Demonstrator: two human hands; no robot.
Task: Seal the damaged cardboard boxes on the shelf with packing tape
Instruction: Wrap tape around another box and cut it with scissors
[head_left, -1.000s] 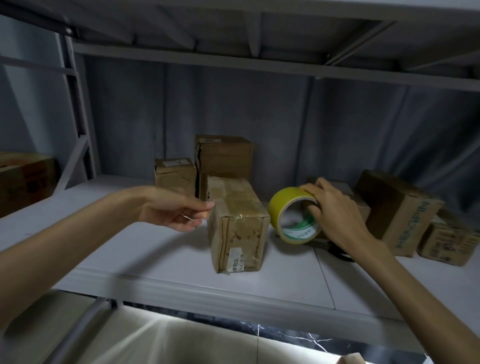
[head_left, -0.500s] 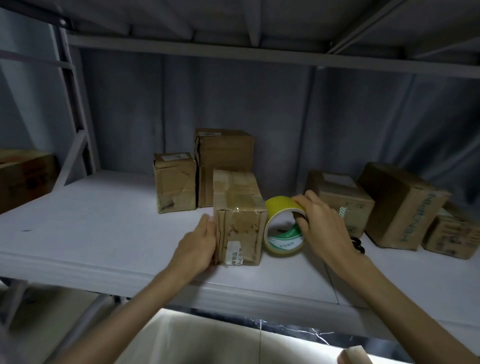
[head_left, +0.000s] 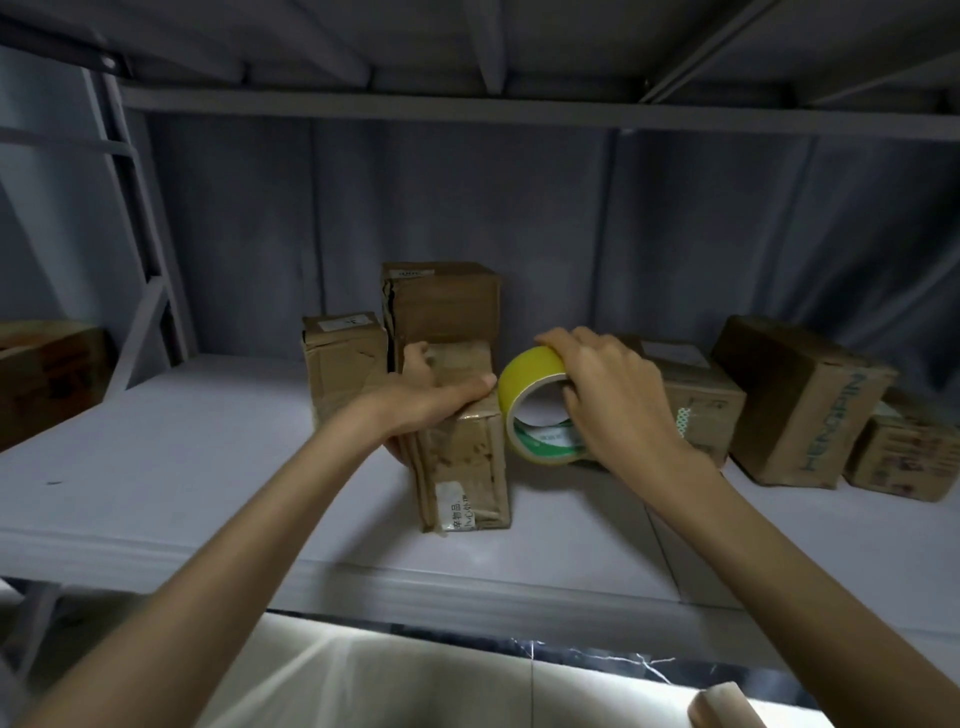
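A long, worn cardboard box (head_left: 465, 467) with a white label on its near end lies in the middle of the white shelf (head_left: 208, 467). My left hand (head_left: 421, 400) grips its top, thumb laid across the top edge and fingers down the left side. My right hand (head_left: 608, 395) holds a yellow roll of packing tape (head_left: 532, 410) upright just right of the box, fingers curled over its rim. The roll's inner core shows green print.
Behind the held box stand a small torn box (head_left: 343, 358) and a taller box (head_left: 441, 301). To the right sit a labelled box (head_left: 696, 400), a tilted box with teal lettering (head_left: 800, 400) and a small box (head_left: 904, 457). Another box (head_left: 47, 374) is at far left.
My left hand rose from the box's left side onto its top and took hold. The tape roll in my right hand lifted up beside the box's top edge.
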